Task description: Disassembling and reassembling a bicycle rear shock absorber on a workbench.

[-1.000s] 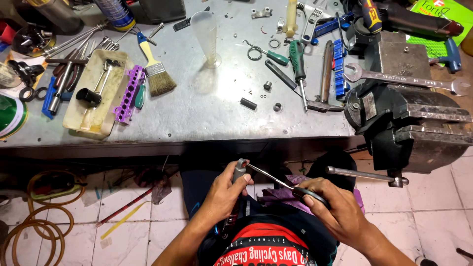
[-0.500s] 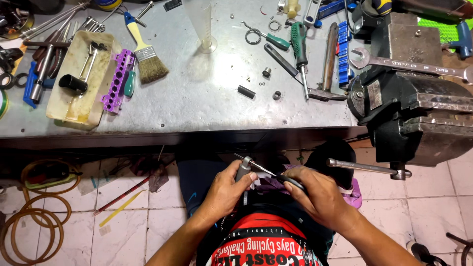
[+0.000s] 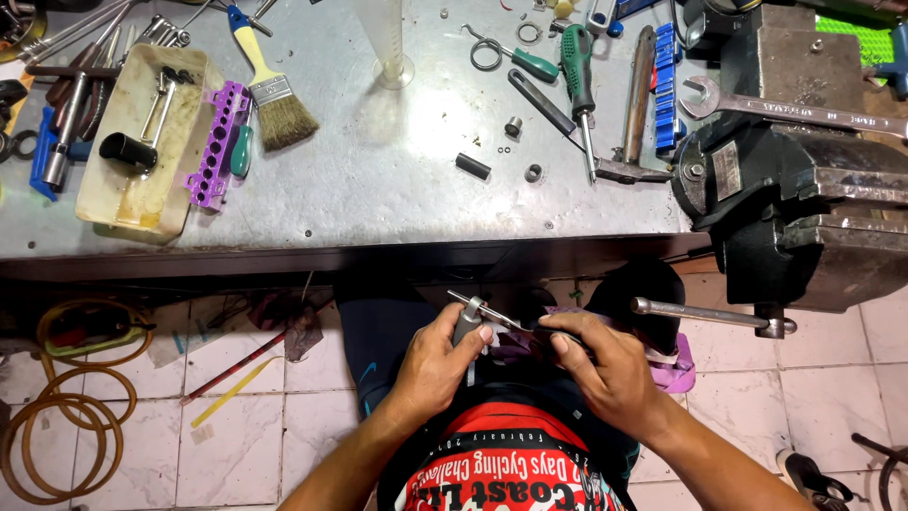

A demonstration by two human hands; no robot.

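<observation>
Both hands are working low, below the bench (image 3: 378,203) edge, over the lap. Left hand (image 3: 437,364) is clenched round a small grey metal part (image 3: 468,324): short, roughly cylindrical, held upright, thumb across its front. Right hand (image 3: 605,364) is closed on the dark handle of a thin tool; its bright steel rod (image 3: 492,314) runs up-left, crosses the top of the part and sticks out past it on the left (contact point too small to resolve, so cannot tell whether it passes through or just lies against it). The part sits between the two hands, just under the bench lip and above the red printed shirt (image 3: 511,468). On the bench, well apart from the hands: a cream tray (image 3: 118,194) holding a black socket, a purple bit holder (image 3: 216,142) along the tray's right side, a paint brush (image 3: 270,90), a clear measuring cylinder (image 3: 388,43), a green screwdriver (image 3: 579,80), a blue bit rack (image 3: 668,90), and a short black sleeve (image 3: 473,167) among small rings. Far right is a dark vise (image 3: 794,189) with a spanner (image 3: 794,109) lying on top, and its handle bar (image 3: 709,314) is near the right hand. Yellow hose (image 3: 57,416) is coiled on the tiled floor to the left.
</observation>
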